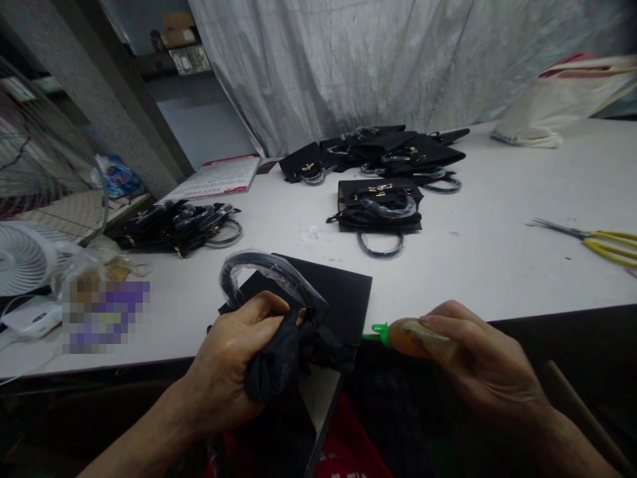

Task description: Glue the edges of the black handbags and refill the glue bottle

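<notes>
My left hand [231, 352] grips a black handbag [343, 292] at the front edge of the table, with dark lining cloth [273, 362] bunched in its fingers. The bag's looped handle [269, 262], wrapped in clear plastic, arches above that hand. In my right hand [478, 352] is a squeeze bottle [411, 337] of amber liquid, probably glue, with a green nozzle cap. Its thin green tip points left and reaches the bag's right edge; whether it touches is unclear. My palm hides the bottle's rear end.
One black handbag [381, 202] lies mid-table, with a pile of them [378, 149] behind and more [174, 226] at left. Yellow-handled scissors [597, 239] lie at right. A white fan [30, 259] stands at left; a cloth bag [562, 99] sits back right.
</notes>
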The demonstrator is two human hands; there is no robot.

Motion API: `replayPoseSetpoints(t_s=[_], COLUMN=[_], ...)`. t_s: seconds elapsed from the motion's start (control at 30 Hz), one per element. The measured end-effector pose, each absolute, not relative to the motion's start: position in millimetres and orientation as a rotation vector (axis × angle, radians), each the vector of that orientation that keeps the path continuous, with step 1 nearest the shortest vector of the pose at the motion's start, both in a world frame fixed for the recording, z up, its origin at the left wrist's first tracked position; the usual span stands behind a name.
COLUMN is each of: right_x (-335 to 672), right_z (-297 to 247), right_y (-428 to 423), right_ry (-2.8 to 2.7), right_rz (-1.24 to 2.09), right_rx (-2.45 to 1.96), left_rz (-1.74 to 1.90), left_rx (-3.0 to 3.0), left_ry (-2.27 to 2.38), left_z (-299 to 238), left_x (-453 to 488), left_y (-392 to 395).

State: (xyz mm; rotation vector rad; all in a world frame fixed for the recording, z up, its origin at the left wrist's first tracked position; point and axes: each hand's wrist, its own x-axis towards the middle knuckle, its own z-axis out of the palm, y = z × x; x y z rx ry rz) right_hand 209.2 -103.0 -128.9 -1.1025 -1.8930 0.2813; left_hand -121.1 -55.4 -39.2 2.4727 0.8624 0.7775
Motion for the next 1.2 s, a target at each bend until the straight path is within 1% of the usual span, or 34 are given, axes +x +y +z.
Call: replayPoseSetpoints(t_s=[0.17,0.3,0.47,0.63,0.8,0.93,1.2], right_x=[205,202,203,205,205,206,203], right_z=[-124,-116,-112,-113,-120,-125,-126], right_y=[-105,-106,-108,-113,-112,-108,-108], right_ry=[-1.876,-1.902,-1.882,-1.925,-1.878,-1.837,-1.803], right_rz=[0.201,0.240,0.091,0.204,0.160,0.259,0.113], right_rx=[-1.168,-1.183,-1.247,-1.178,-1.183,-1.158,-1.189], left_rz=[0.781,0.791,0.793,0.782,0.789,0.803,0.825], left_rx=[2.439,2.421,2.421,2.428,2.400,2.418,2.455], left_ry=[0.843,0.804,0.816,0.834,0.831,0.828,0.781], left_z=[-41,-42,-43,-42,-44,-43,-43], left_x=[-124,-125,-124,-124,-122,-121,-121], left_y=[-56,-58,-58,-57,-57,-56,-54])
